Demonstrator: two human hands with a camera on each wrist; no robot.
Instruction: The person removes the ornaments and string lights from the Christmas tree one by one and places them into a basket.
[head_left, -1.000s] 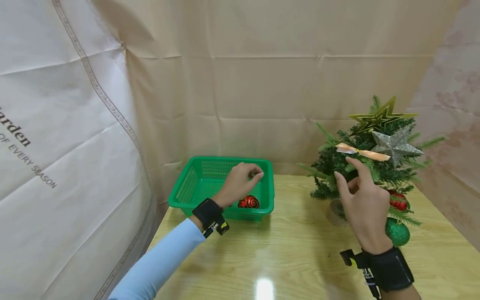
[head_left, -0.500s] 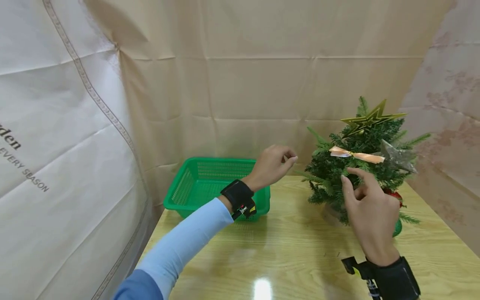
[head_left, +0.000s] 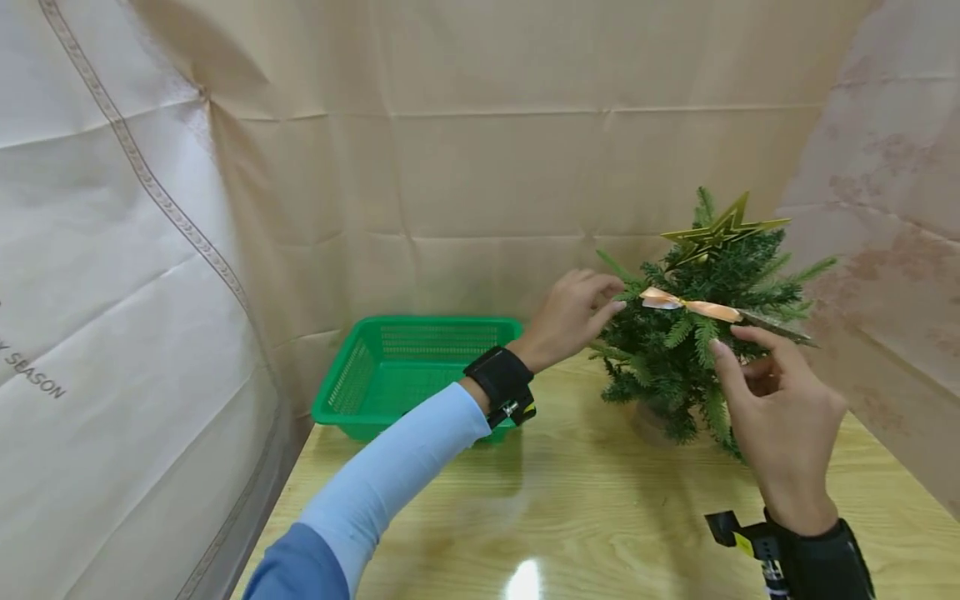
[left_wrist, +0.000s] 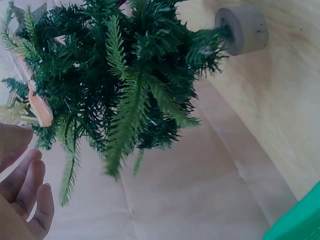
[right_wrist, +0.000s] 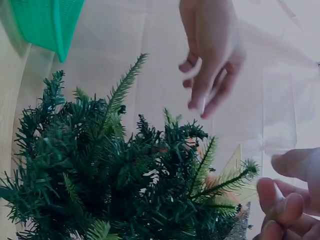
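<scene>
A small artificial Christmas tree (head_left: 675, 367) stands at the right of the table. A gold star (head_left: 723, 236) tops it, and a peach ribbon bow (head_left: 693, 307) lies across its upper front. Edge-on at the right end of the bow shows a silver star (head_left: 780, 327). My left hand (head_left: 573, 317) is raised at the tree's left side, fingers loosely bent, fingertips close to the bow's left end. On the other side, my right hand (head_left: 787, 425) is by the silver star, thumb and index finger apart. The right wrist view shows nothing between those fingers (right_wrist: 282, 202).
A green plastic basket (head_left: 330, 400) stands left of the tree, partly covered by the left forearm. In the left wrist view the tree's round base (left_wrist: 247, 31) rests on the wooden table (head_left: 600, 508). Beige cloth (head_left: 487, 175) hangs behind.
My left hand has moved right from over the basket to the tree. The silver star has turned from face-on to edge-on. The red and green baubles on the tree have gone out of sight.
</scene>
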